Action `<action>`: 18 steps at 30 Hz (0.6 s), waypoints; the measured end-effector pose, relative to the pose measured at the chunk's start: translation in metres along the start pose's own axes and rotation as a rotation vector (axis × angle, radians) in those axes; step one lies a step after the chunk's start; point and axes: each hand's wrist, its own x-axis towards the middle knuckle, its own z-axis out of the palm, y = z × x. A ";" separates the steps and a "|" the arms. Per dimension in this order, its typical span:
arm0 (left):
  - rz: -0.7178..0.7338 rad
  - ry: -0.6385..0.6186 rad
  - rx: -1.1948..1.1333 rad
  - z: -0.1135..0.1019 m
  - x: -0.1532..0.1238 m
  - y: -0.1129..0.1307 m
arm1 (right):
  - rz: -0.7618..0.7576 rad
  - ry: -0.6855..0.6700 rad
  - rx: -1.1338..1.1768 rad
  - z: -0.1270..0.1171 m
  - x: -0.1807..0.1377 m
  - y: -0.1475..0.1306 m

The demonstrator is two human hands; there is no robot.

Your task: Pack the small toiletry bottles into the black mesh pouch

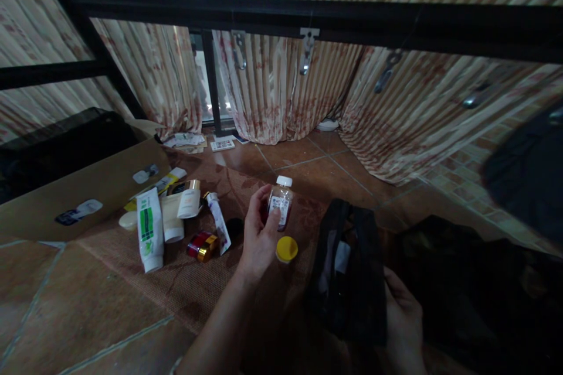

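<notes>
Nearest the camera, the right hand [402, 312] sits low in view, its fingers curled around the lower right edge of a soft black fabric pouch [347, 269]. The pouch stands on the floor with its mouth gaping upward, and something pale shows inside.

Left of the pouch and a little farther out, the left hand [259, 235] is raised over a brown woven mat [197, 290]. Its fingers and thumb are closed around a small clear plastic bottle with a white cap and a white printed label [280, 202]. The bottle stands nearly upright in the grip, long axis vertical and cap on top. The fingers wrap its left side and the thumb lies across the label. The left hand alone holds the bottle, with the pouch's open mouth just to its right and lower, and the right hand well apart from the bottle.

A round yellow lid [287, 249] lies flat on the mat just beside the left hand's heel, not touching it.

Farther left on the mat is a loose cluster:
- a white squeeze tube with a green label [149, 228]
- a small red-and-gold jar [201, 246]
- a slim white tube [219, 221]

Behind them is a flattened brown cardboard sheet [65, 193]. Beyond are terracotta floor tiles [303, 155], a black metal rail [308, 17] crossing overhead, and striped beige curtains [272, 94] hanging to the floor.
</notes>
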 end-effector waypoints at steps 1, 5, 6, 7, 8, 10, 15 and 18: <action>-0.008 0.002 -0.007 0.000 0.000 0.000 | 0.004 -0.003 -0.002 0.000 0.000 0.000; -0.113 -0.004 -0.127 0.001 0.002 -0.001 | 0.014 -0.008 0.000 0.000 0.000 0.000; -0.151 -0.009 -0.177 0.001 0.002 -0.001 | 0.015 -0.005 0.002 0.000 0.000 0.000; -0.187 -0.019 -0.224 0.001 0.002 -0.001 | 0.014 -0.003 0.004 0.000 0.000 0.000; -0.219 -0.032 -0.264 0.001 0.002 0.000 | 0.011 -0.001 0.005 0.000 0.000 0.000; -0.261 -0.060 -0.313 0.001 0.002 0.000 | 0.004 -0.007 0.008 0.000 0.000 0.000; -0.304 -0.107 -0.360 0.000 0.001 0.003 | 0.041 -0.016 0.037 -0.001 0.001 0.000; -0.309 -0.107 -0.375 0.001 0.001 0.005 | 0.109 -0.013 0.084 0.000 0.001 0.000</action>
